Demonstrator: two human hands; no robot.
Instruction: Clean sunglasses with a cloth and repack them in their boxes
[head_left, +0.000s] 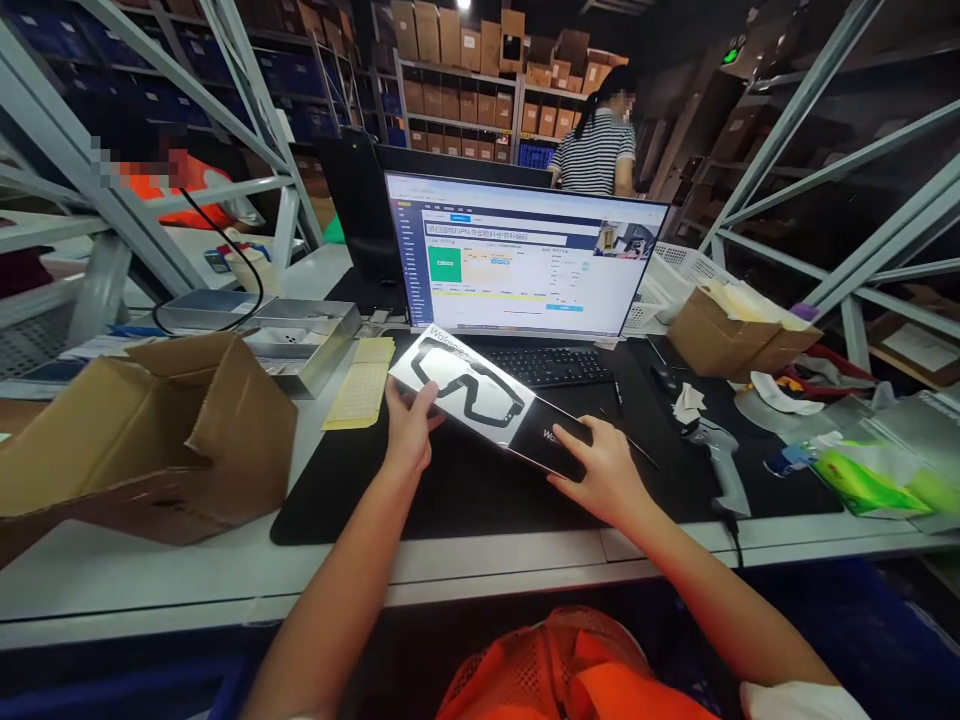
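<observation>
A long flat product box, white with a black glasses picture and a black right end, is held tilted above the black desk mat. My left hand grips its left lower edge with thumb on top. My right hand holds the black right end, fingers curled along it. The box sits in front of the keyboard and the lit monitor.
An open cardboard box lies at the left, metal trays and yellow label sheets behind it. A barcode scanner, a small carton and green packets crowd the right. A person in a striped shirt stands behind.
</observation>
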